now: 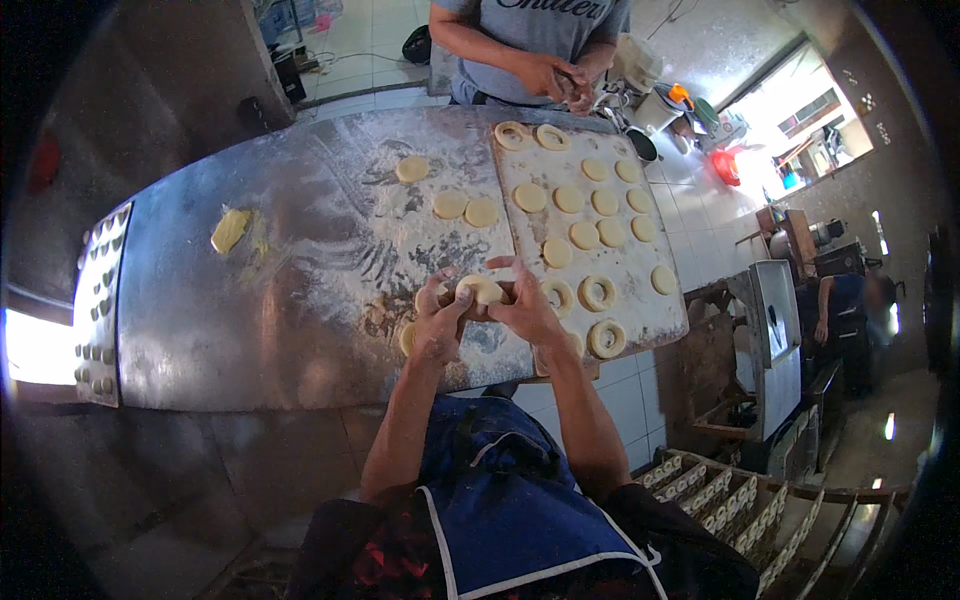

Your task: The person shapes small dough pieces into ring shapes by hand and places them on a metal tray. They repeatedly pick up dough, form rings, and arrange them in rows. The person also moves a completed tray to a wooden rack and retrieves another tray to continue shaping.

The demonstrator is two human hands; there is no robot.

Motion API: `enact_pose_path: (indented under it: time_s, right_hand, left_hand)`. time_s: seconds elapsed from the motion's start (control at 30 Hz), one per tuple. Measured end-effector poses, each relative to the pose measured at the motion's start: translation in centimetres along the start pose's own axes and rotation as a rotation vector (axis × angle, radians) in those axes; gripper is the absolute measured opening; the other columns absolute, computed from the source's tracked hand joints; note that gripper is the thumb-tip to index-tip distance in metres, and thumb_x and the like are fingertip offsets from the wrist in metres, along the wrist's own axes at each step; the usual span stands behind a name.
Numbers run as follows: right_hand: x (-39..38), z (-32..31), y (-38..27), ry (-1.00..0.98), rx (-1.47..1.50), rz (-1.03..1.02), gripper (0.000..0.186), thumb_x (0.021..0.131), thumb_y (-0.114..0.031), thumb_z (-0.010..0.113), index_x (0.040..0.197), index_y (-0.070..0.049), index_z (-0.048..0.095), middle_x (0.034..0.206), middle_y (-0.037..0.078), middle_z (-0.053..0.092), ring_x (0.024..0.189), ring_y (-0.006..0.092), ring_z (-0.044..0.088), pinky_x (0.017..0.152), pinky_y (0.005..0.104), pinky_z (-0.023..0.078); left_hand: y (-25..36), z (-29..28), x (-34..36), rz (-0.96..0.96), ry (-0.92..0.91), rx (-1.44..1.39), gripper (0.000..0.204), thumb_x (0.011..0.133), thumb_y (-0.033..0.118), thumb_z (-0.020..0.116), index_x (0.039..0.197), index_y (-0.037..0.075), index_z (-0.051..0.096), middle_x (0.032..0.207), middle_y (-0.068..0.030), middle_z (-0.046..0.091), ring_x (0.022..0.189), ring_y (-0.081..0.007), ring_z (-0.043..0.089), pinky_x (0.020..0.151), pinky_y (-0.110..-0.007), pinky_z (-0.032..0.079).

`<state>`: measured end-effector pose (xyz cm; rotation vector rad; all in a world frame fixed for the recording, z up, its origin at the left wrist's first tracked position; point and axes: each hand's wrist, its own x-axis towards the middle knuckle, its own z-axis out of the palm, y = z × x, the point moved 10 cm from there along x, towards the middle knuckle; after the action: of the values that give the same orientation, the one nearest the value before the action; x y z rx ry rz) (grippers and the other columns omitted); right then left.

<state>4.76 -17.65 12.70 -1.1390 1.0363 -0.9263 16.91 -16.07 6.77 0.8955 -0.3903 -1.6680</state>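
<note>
Between my two hands, above the near side of the floured table [260, 330], is a pale piece of dough [481, 290]. My left hand [438, 322] grips its left side with the thumb on top. On the other side my right hand [527, 310] has its fingers curled round the dough. Flat dough rounds [481, 212] lie on the flour just beyond my hands, and others sit partly hidden beside my left hand. Close to my right hand, a board [645, 310] bears several dough rounds [583, 236] and dough rings [598, 294].
A flattened yellowish lump of dough [231, 231] rests on the table's left part. At the far left stands a tray [124, 300] of small pieces. Across the table, a co-worker in a grey shirt [545, 40] holds both hands together. Racks with filled trays [735, 505] are at lower right.
</note>
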Motion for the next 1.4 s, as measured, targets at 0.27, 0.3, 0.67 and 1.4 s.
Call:
enact_pose_path:
  time_s: [0.27,0.3,0.67,1.4]
  right_hand:
    - [0.9,-4.7,4.7,0.143,0.155,0.216,0.031,0.098,-0.028,0.046,0.114,-0.002,0.053,0.095,0.008,0.062,0.082,0.0183,0.062,0.073,0.033,0.051]
    - [0.8,-5.4,4.7,0.135,-0.07,0.189,0.035,0.099,-0.032,0.043,0.111,-0.001,0.055,0.098,0.009,0.062,0.084,0.019,0.062,0.078,0.0347,0.05]
    - [-2.9,-11.0,0.8,0.406,-0.302,-0.063,0.06,0.1,-0.045,0.038,0.083,0.006,0.063,0.065,0.009,0.058,0.059,0.0154,0.053,0.057,0.0326,0.044]
    - [-8.6,-23.9,4.0,0.355,0.008,0.064,0.062,0.099,-0.053,0.039,0.072,0.001,0.054,0.061,0.002,0.051,0.061,0.0138,0.046,0.058,0.036,0.039]
  left_hand:
    - [-0.8,3.8,-0.3,0.131,-0.217,0.121,0.03,0.088,0.005,0.056,0.114,0.011,0.042,0.091,-0.0062,0.057,0.08,-0.0127,0.059,0.066,-0.024,0.05]
    - [-0.7,5.0,-0.1,0.189,-0.279,-0.015,0.025,0.089,0.01,0.053,0.111,0.01,0.041,0.087,-0.0053,0.053,0.076,-0.0123,0.056,0.062,-0.025,0.047]
    - [-8.3,7.1,2.8,0.224,-0.021,0.037,0.027,0.098,0.031,0.045,0.096,0.005,0.053,0.078,-0.012,0.057,0.066,-0.0278,0.057,0.06,-0.043,0.047]
    - [-16.7,18.3,1.8,0.638,-0.1,0.784,0.032,0.1,0.033,0.042,0.096,0.005,0.058,0.078,-0.0012,0.058,0.072,-0.0155,0.058,0.059,-0.036,0.049]
